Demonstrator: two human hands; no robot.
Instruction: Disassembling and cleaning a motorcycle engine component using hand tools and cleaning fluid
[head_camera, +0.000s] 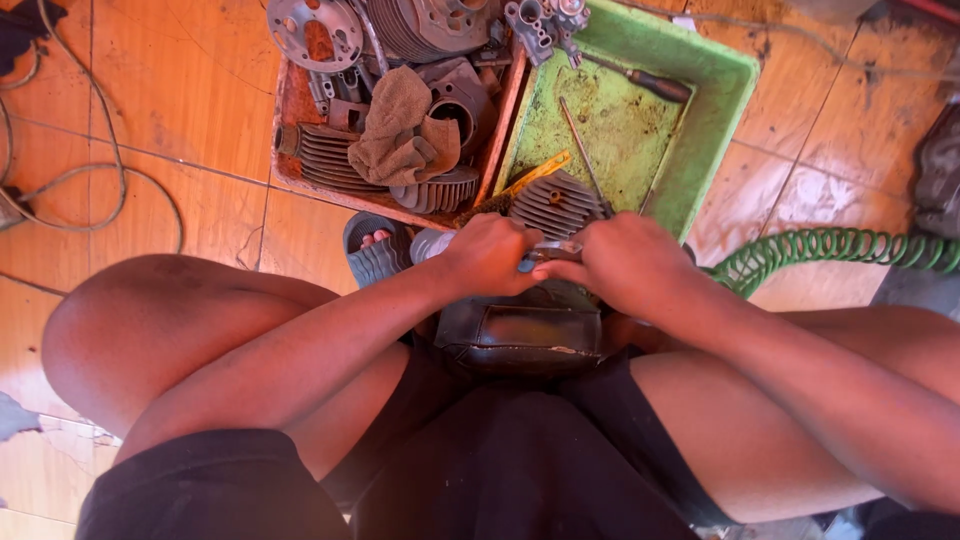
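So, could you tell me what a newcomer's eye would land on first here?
Probably the two hands meeting at centre, left hand and right hand, gripping a small metal part between them. Next, the bright green tray above, with a finned cylinder head at its near edge, and the brown rag on the parts beside it.

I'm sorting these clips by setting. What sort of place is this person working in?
Probably a small engine repair workshop, worked at floor level. A rusty orange tray holds grey finned metal engine cylinders, a grimy green plastic tray holds a dark-handled screwdriver, and a coiled green air hose lies on the orange tiled floor.
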